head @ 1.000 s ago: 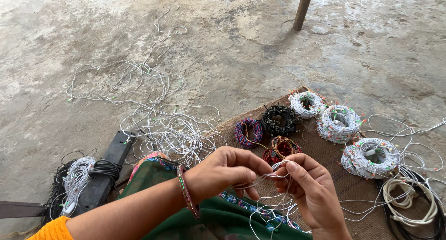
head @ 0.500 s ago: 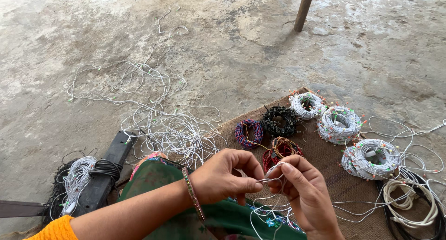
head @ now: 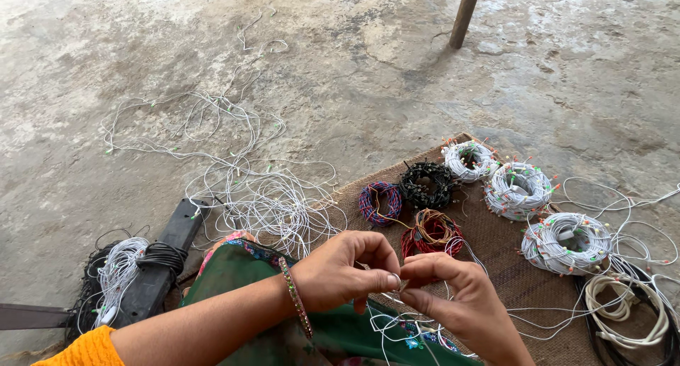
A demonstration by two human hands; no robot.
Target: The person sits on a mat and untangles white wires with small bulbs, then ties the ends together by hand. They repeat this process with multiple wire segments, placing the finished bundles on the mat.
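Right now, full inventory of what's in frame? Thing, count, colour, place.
white wire coils: 3, white with small coloured tips, right side of the mat
black coil: 1, black, mat's far edge
blue-red coil: 1, mat's left end
red-yellow coil: 1, just beyond the hands
woven mat: 1, brown, on the floor at right
loose wire tangle: 1, white, spread on the concrete at left
thick cable loop: 1, cream, lower right
black bar: 1, wrapped with wire, lower left
post: 1, brown, top
left hand: bangle on wrist, pinching thin wire
right hand: pinching the same wire
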